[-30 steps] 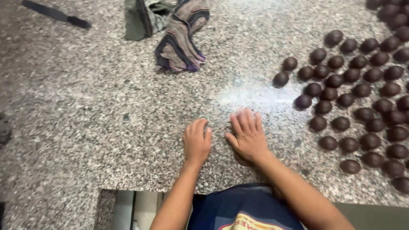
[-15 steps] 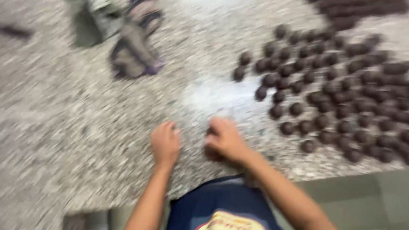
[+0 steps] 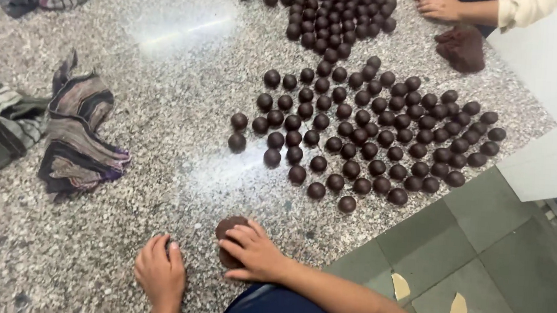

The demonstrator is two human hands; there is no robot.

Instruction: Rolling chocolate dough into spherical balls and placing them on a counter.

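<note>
low in the frame, the right hand (image 3: 253, 253) cups a soft dough lump (image 3: 228, 227), fingers curled loosely; the left hand (image 3: 160, 273) lies flat, holding nothing. likely sticky, best gripped underneath.

This looks like a food workshop or a kitchen for sweets — a wide speckled stone counter (image 3: 128, 186) carries many dark brown balls (image 3: 357, 129) laid in close rows, with a lump of the same dough (image 3: 462, 46) near another worker's hand (image 3: 439, 5). Used cloths (image 3: 77, 134) lie on the counter — the floor has grey tiles (image 3: 479, 246).
</note>
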